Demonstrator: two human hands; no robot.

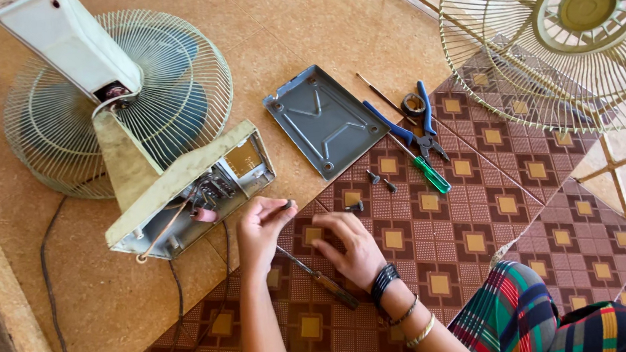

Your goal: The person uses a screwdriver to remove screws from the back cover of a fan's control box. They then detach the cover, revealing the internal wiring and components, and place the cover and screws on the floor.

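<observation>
Left hand (261,231) pinches small dark screw (286,204) between fingertips, right beside open underside of fan base (199,187); base tipped on side so wiring faces person. Right hand (352,249) lies loosely curled, palm down, on patterned floor (484,205), gripping nothing, near brown-handled screwdriver (323,277) just below fan base. Grey base plate (323,121) lies removed, right of fan base. Loose screws (378,179), blue pliers (419,124), green screwdriver (427,172) further right. Detached fan guard (567,29) far right.

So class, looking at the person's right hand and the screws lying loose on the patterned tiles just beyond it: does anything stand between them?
Nothing visible does. The right hand rests on the tiles, and the nearest screw lies just past its fingertips on bare floor. The wooden-handled screwdriver lies under the hand, nearer the person, not in the way.
</observation>
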